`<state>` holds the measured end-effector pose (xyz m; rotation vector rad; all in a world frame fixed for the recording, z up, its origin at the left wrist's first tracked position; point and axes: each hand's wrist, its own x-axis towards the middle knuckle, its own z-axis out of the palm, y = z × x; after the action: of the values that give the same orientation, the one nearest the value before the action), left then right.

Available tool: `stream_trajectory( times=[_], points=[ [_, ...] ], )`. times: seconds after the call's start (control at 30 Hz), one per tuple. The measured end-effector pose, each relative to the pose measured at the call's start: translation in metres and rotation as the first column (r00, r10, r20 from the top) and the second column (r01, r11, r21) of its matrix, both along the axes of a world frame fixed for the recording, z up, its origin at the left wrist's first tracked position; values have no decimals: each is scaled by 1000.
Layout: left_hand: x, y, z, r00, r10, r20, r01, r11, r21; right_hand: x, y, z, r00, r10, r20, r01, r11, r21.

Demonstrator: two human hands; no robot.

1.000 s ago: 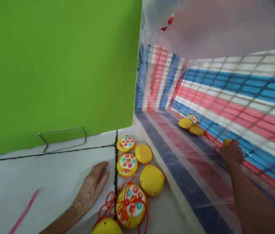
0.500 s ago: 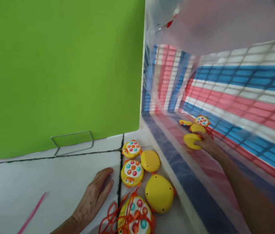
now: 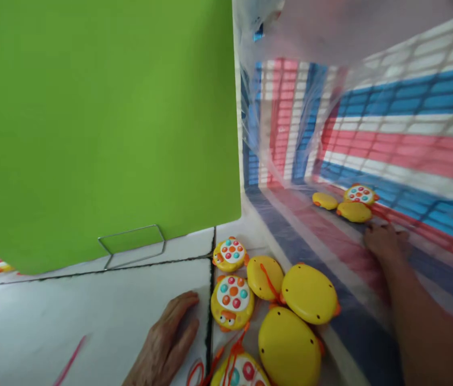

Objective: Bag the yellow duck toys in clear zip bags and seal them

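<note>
My left hand (image 3: pixel 168 340) rests open on the white tiled surface, its fingers stretched out and the thumb apart. Just right of it lie several yellow animal-shaped toys with orange cords. Some face up, like this toy with coloured round buttons (image 3: pixel 232 303); others show plain yellow backs, like this toy (image 3: pixel 289 347) and another (image 3: pixel 310 294) by the bag's edge. My right hand (image 3: pixel 385 241), slightly blurred, is inside a striped woven bag (image 3: pixel 314 236) and appears open and holding nothing. Just beyond its fingers are a plain yellow toy (image 3: pixel 354 212), a button-faced toy (image 3: pixel 359 194) and a third toy (image 3: pixel 325 201).
A large green panel (image 3: pixel 105 134) stands upright at the left, with a wire stand (image 3: pixel 132 252) at its foot. Clear plastic film (image 3: pixel 306 128) lines the bag. A pink strip (image 3: pixel 69 362) lies on the white surface.
The yellow toy that was in my right hand now lies with the others outside the bag, back up. My right hand is again inside the bag. My left hand stays on the surface.
</note>
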<state>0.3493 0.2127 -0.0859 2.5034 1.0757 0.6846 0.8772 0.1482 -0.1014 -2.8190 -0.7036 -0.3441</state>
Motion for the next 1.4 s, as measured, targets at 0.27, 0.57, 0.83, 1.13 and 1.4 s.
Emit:
stream_trajectory(
  times=[0.27, 0.57, 0.83, 1.13, 1.4],
  points=[
    [1, 0, -5, 999, -45, 14, 46, 999, -12, -54, 14, 16, 966, 241, -91, -238, 970, 37],
    [3, 1, -5, 995, -40, 89, 41, 999, -18, -148, 6, 63, 710, 695, -113, -674, 718, 174],
    [3, -2, -1, 999, -34, 39, 36, 998, -53, -68, 43, 21, 940, 341, -11, -334, 925, 180],
    [5, -4, 2, 998, -58, 35, 61, 995, -84, -84, 72, 10, 906, 416, -79, -414, 910, 35],
    [4, -6, -2, 991, -63, 114, 74, 992, -98, -109, 69, 13, 885, 443, -145, -436, 896, 80]
  ],
)
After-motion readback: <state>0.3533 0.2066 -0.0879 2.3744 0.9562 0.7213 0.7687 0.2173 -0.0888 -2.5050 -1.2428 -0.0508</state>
